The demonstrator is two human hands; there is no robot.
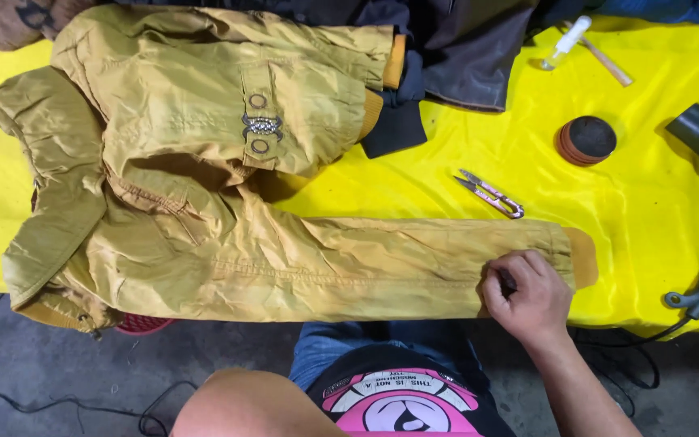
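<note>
Pinching the mustard jacket [228,194] sleeve near its cuff: right hand [527,295], grip clenched on fabric. Left hand out of frame. Thread snips [491,194] lie nearby on the yellow desk [649,210].

Right hand [527,293] forward from lower right, forearm bare, wrist slightly bent. Fingers [505,267] curled inward, knuckles up, thumb tucked against fingertips in pinch. Left hand out of view; bare left upper arm at bottom edge.
</note>
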